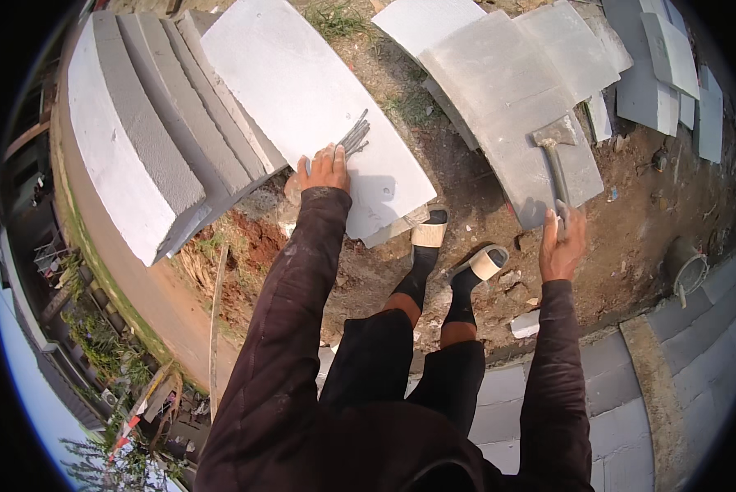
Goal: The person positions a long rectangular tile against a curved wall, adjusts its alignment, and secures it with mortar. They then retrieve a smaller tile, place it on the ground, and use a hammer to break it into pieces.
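Observation:
My left hand (327,170) is over a white lightweight concrete block (286,74), its fingers curled round one end of a bundle of thin grey metal rods (356,134). The rods fan out past the fingertips; whether they are nails or wire pieces is too small to tell. On the right, my right hand (563,250) grips the lower end of a hatchet's handle. The hatchet (555,156) has a worn, dusty head, which points away from me over a grey block (491,90).
Several more blocks (130,123) stand side by side at the left. Other slabs (663,66) lie at the far right. A bucket-like container (686,266) rests on the dirt, near a block wall (614,377). My sandalled feet (487,262) stand between the block piles.

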Demonstrator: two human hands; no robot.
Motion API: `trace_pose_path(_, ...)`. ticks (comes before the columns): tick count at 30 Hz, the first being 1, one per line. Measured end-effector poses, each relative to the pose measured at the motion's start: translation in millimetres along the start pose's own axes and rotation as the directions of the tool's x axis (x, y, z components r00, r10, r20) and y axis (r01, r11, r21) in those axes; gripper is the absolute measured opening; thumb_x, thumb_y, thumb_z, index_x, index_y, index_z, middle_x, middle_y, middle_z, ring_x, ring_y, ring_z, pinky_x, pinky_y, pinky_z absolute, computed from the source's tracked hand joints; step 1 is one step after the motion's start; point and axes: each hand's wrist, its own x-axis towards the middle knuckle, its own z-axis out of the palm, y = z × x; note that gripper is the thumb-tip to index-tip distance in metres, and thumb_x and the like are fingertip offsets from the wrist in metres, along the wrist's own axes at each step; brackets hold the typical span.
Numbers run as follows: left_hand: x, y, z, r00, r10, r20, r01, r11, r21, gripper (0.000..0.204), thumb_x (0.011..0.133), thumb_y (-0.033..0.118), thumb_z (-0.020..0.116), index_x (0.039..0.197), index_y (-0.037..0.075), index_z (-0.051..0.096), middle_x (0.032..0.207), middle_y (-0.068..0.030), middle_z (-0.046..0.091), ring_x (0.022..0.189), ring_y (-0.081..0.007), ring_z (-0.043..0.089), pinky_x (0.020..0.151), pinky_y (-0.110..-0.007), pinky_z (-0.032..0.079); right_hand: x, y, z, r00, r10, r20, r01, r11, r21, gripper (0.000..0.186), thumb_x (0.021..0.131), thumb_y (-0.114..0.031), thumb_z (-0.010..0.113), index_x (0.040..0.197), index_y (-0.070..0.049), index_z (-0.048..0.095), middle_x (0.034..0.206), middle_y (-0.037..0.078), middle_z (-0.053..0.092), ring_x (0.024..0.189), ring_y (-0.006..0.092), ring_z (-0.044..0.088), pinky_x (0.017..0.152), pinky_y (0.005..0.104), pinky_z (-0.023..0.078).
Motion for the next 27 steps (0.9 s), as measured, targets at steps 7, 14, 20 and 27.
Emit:
trace_pose_path(7, 40, 28, -22, 0.905, -0.238, 0.353, 0.225, 0.971, 0.079, 0.024, 0.081, 0.016, 0.048, 0.104, 0.010, 0.053, 0.095, -0.0069, 0.059, 0.093, -0.0220, 0.058, 0.092, -0.047, 0.032, -50, -74, 50, 0.934, -0.013, 0.356, -0.104, 0.945, 0.308, 0.023, 0.082, -0.016, 0.059, 0.096, 0.001, 0.058, 0.100, 0.018, 0.054, 0.094, 0.0341, 0.053, 0.081, 0.0380, 0.043)
trace_pose_path(14, 87, 112, -62, 0.830, -0.366, 0.420, 0.300, 0.929, 0.218, 0.015, 0.081, 0.012, 0.050, 0.096, 0.009, 0.053, 0.096, -0.0074, 0.057, 0.093, -0.0248, 0.056, 0.083, -0.042, 0.039, -66, 19, -9, 0.838, 0.089, 0.538, -0.263, 0.931, 0.255, 0.029, 0.084, -0.028, 0.054, 0.094, -0.001, 0.060, 0.098, 0.017, 0.056, 0.089, 0.0354, 0.055, 0.076, 0.0394, 0.045)
trace_pose_path(20, 94, 181, -50, 0.954, -0.103, 0.281, 0.024, 0.962, 0.272, 0.010, 0.082, 0.011, 0.048, 0.090, 0.012, 0.054, 0.091, -0.0075, 0.056, 0.085, -0.0247, 0.055, 0.076, -0.041, 0.041, -60, 190, -81, 0.751, 0.284, 0.596, -0.360, 0.933, 0.010, 0.031, 0.085, -0.032, 0.052, 0.091, -0.003, 0.062, 0.091, 0.015, 0.057, 0.085, 0.0351, 0.056, 0.074, 0.0406, 0.045)
trace_pose_path(27, 89, 199, -23, 0.744, -0.481, 0.463, 0.439, 0.875, 0.204, 0.015, 0.083, 0.020, 0.050, 0.096, 0.012, 0.049, 0.098, -0.0124, 0.054, 0.095, -0.0322, 0.058, 0.085, -0.049, 0.041, -89, 284, -98, 0.629, 0.434, 0.645, -0.468, 0.874, -0.132, 0.039, 0.084, -0.042, 0.051, 0.096, -0.007, 0.062, 0.101, 0.020, 0.057, 0.089, 0.0351, 0.057, 0.078, 0.0419, 0.046)
